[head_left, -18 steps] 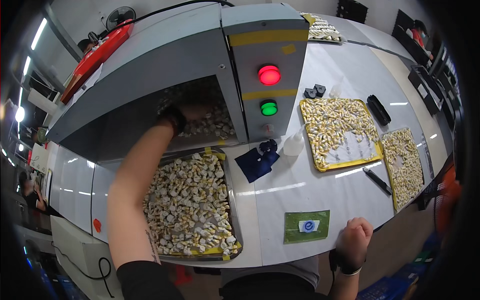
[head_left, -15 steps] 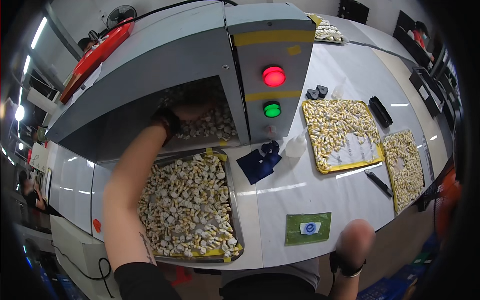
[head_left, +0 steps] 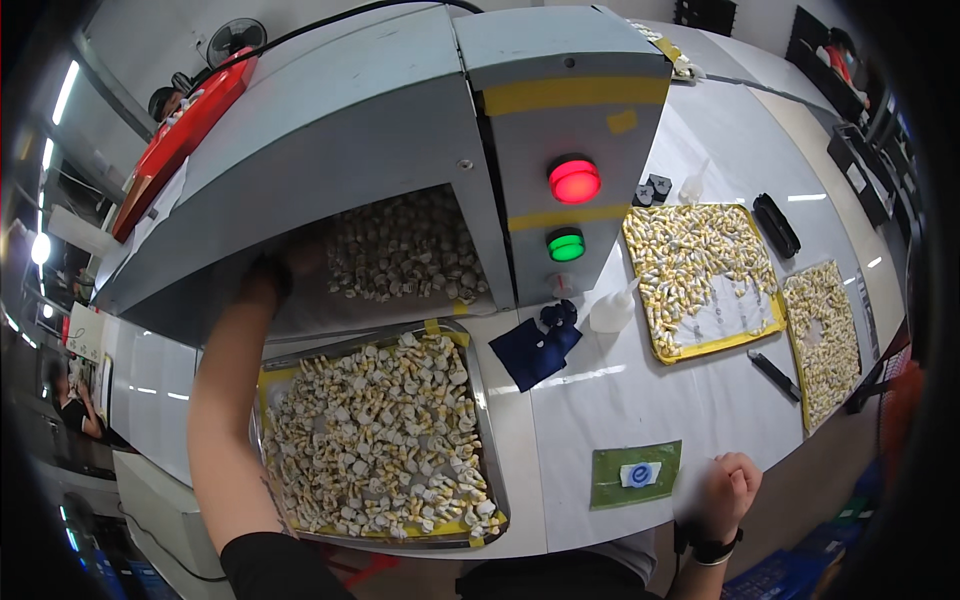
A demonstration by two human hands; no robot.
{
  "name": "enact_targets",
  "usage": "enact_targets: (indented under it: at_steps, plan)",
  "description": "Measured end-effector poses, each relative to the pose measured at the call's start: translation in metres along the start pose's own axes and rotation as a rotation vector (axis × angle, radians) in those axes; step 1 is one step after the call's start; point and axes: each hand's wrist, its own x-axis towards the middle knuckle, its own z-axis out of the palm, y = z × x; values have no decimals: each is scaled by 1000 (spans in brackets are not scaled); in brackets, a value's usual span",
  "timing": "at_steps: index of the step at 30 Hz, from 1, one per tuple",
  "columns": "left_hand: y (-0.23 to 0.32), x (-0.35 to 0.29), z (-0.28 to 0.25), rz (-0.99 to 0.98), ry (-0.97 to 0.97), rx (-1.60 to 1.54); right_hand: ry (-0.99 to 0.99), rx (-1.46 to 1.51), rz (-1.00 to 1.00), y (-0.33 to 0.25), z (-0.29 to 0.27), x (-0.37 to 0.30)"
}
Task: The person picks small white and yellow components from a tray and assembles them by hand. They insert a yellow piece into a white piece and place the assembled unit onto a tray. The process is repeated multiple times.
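Observation:
My left arm reaches into the dark opening of a grey metal machine. My left hand is in shadow there, left of a heap of small whitish pieces; its fingers cannot be made out. Below the opening, a metal tray edged with yellow tape holds many small white-and-yellow pieces. My right hand is curled into a fist at the table's front edge, partly blurred, with nothing seen in it. Left of it lies a green rectangular mat with a blue-and-white round mark.
A red lamp and a green lamp glow on the machine. Beside it are a dark blue cloth and a white squeeze bottle. Farther right lie a yellow-edged tray, another tray of pieces and a black cutter.
My left hand has moved left inside the machine, away from the heap, uncovering more of it. My right fist has turned, so its curled fingers show. The whole view has shifted slightly.

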Motion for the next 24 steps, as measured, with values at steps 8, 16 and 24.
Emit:
enact_targets:
  at_steps: [8,16,24]
  plan:
    - [36,-18,13,30,-107,79,-12,-84,-18,-2,5,1]
    - [54,11,-11,45,282,-15,13,-127,-29,-1,4,0]
    - [58,48,6,-34,220,79,-11,-129,-50,1,2,-3]
